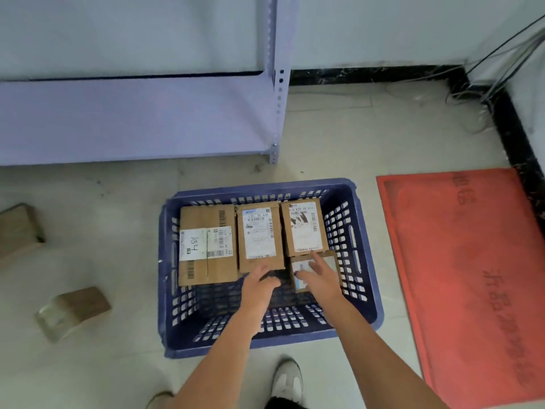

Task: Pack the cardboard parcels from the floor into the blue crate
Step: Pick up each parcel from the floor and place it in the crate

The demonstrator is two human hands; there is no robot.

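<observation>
The blue crate (265, 335) stands on the tiled floor (339, 149), directly in front of the person. Four cardboard parcels lie flat inside it, label side up. Three form a row along the far wall: a large parcel (206, 246) at the left, a mid parcel (259, 236) in the centre, and a right parcel (303, 227). The three sit just beside one another. A small parcel (300, 273) lies directly below the right parcel, touching its near edge. The near half of the crate floor is bare.

Both hands reach into the crate. The right hand (320, 280) rests flat on the small parcel, fingers spread and extended, forefinger reaching the near edge of the right parcel. The left hand (259, 286) sits at the near edge of the mid parcel with fingers curled; whether it grips anything cannot be determined.

Two more parcels remain on the floor to the left of the crate: a near one (73, 311) and a far one (17, 228), well apart from the crate.

A purple shelf unit (141, 119) stands beyond the crate. A red mat (472, 276) lies to the right. A white shoe (287, 382) shows below the crate.
</observation>
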